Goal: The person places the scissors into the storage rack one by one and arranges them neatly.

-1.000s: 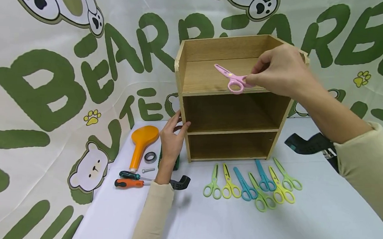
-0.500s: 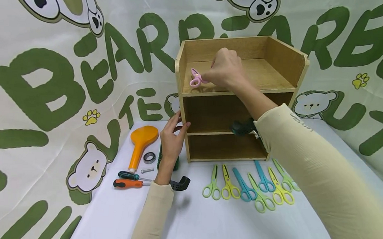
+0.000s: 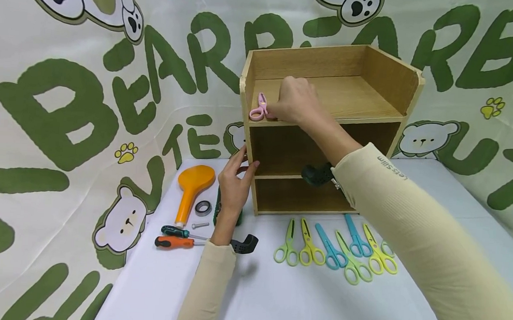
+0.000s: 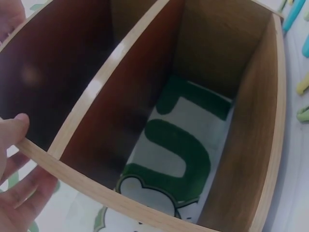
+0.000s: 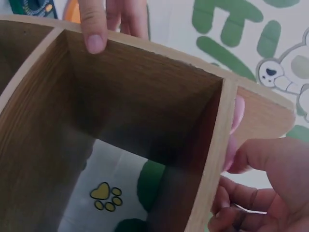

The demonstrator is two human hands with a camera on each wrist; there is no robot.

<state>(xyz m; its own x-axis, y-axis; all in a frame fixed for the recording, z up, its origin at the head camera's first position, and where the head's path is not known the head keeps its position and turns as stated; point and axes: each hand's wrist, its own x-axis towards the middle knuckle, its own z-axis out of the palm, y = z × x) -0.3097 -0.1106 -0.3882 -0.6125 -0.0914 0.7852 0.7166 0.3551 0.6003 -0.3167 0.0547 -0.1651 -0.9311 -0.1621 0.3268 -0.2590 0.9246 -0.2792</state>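
A wooden shelf unit stands on the white table, with a walled top and two open compartments below. At the left end of its top board lie pink scissors, blades pointing to the back. My right hand pinches one handle loop; the pink loops show at the board's front edge in the right wrist view. My left hand grips the unit's left side panel. In the left wrist view its thumb is on the inner face and the other fingers are outside.
Several green, yellow and blue scissors lie in front of the unit. To the left are an orange paddle-shaped thing, a dark ring, a bolt and two screwdrivers. A printed cloth hangs behind.
My right hand has carried the pink scissors leftward and down from above the unit's right half to the left end of its top board. The left hand keeps its grip.
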